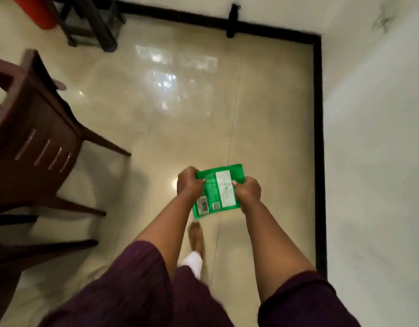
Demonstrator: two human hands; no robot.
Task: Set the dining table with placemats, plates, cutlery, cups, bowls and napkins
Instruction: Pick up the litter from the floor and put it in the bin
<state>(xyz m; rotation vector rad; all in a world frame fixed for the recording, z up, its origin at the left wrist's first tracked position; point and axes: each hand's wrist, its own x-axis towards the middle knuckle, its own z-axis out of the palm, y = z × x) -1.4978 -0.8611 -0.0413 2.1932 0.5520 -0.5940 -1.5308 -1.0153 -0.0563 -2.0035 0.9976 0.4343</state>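
Purple sleeves [137,291] fill the view at 6 o'clock, and 2 bare forearms reach out from them over the glossy tiled floor [180,102]. Both hands clamp 1 green packet [221,185], held flat between them near the frame's centre: the left hand [189,184] grips its 9 o'clock edge, the right hand [248,192] pinches its 3 o'clock edge, fingers curled on the plastic. Its long axis runs roughly from 12 to 6 o'clock, barcode end nearest the body. I judge it a napkin pack, though the print is too blurred to read. A dark wooden chair [34,142] stands at 9 o'clock, nearer the left hand. No table top shows, so the packet must be carried that way.
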